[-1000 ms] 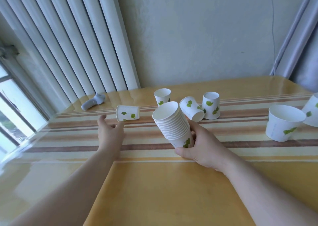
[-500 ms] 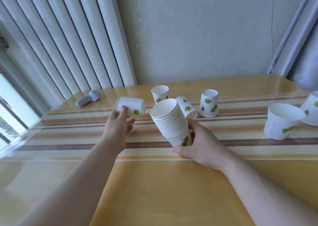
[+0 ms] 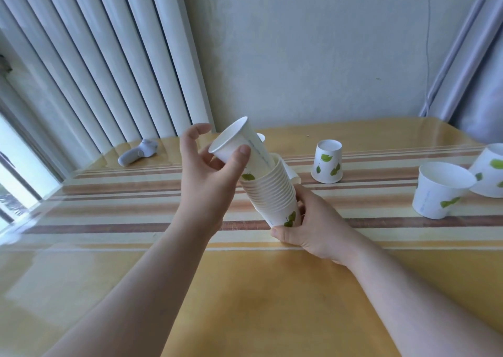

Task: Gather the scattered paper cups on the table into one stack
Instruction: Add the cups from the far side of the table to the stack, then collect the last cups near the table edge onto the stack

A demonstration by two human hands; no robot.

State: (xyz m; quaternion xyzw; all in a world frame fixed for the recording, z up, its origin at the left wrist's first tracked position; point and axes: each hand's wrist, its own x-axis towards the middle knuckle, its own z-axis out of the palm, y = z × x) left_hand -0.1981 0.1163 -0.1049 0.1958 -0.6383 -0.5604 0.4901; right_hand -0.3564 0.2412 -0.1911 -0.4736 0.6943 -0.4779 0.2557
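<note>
Your glossy yellow table (image 3: 272, 302) has a striped band across it. At ten o'clock lies a white controller (image 3: 137, 154); at one o'clock an upturned paper cup (image 3: 327, 161); at three o'clock two more cups (image 3: 438, 190).

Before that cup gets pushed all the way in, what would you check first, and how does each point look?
1. Stack firmly held: ok, the right hand wraps its base.
2. New cup gripped: ok, the left hand pinches it near the rim.
3. Cup's bottom inside the stack's mouth: ok, it has entered.
4. Cup lined up with the stack: ok, both tilt the same way.
5. Fully seated: not ok, most of the cup sticks out.
6. Cups left to gather: not ok, an upside-down cup and two cups at right remain on the table.
</note>
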